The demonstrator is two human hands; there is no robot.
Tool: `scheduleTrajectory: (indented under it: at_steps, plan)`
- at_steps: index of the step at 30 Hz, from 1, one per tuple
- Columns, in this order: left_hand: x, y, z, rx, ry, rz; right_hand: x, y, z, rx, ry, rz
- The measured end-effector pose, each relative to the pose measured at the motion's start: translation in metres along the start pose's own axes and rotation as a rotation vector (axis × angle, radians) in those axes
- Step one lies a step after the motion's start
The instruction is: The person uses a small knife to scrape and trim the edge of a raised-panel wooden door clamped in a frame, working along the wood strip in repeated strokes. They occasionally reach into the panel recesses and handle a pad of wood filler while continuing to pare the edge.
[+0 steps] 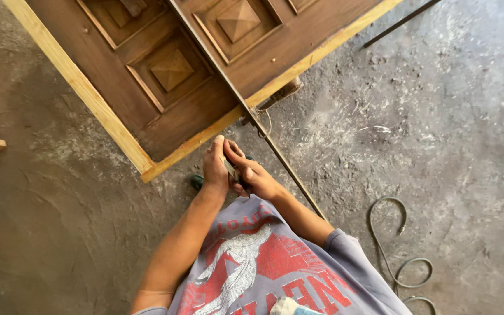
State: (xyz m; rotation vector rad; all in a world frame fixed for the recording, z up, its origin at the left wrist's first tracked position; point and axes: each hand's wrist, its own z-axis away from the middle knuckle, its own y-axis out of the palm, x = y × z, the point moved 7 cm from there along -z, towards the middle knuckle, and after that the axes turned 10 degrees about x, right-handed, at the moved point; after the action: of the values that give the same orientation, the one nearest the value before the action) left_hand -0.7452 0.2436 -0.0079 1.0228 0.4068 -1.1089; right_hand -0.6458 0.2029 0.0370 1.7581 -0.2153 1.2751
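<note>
From the head camera, the left hand (216,168) and right hand (253,175) were pressed together, both closed around a small flat piece (231,169), just off the bottom edge of the carved brown door (164,111) lying flat above the concrete floor (438,116). The door looked stained already except its pale outer edge, so I'd guess mostly finishing was left. A hose (389,245) sat coiled off to the right.

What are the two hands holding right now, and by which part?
Both the left hand and the right hand close on a small flat grey object pinched between them. What it is, and which part is held, cannot be told.
</note>
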Motion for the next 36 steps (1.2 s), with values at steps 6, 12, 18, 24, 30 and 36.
scheduleTrajectory:
  at_steps: [6, 12, 18, 24, 30, 36]
  plan:
    - [0.002, 0.043, 0.021, 0.139, 0.132, 0.022, 0.013, 0.003, 0.033, -0.099, -0.06, -0.386]
    - [0.003, 0.065, 0.061, 0.229, 0.24, -0.018, 0.023, 0.032, 0.062, -0.052, -0.091, -0.378]
    - [0.033, 0.048, 0.122, 0.275, 0.176, 0.147, -0.002, 0.073, 0.11, -0.094, -0.094, 0.294]
    - [0.102, 0.042, 0.172, 0.317, 0.092, 0.185, -0.053, 0.111, 0.19, -0.099, 0.037, 0.179]
    - [0.13, 0.091, 0.198, 0.551, 0.074, 0.166, -0.032, 0.125, 0.261, -0.205, -0.138, -0.317]
    - [0.151, 0.173, 0.266, 0.941, -0.006, 0.365, 0.007, 0.13, 0.337, -0.259, -0.524, -0.523]
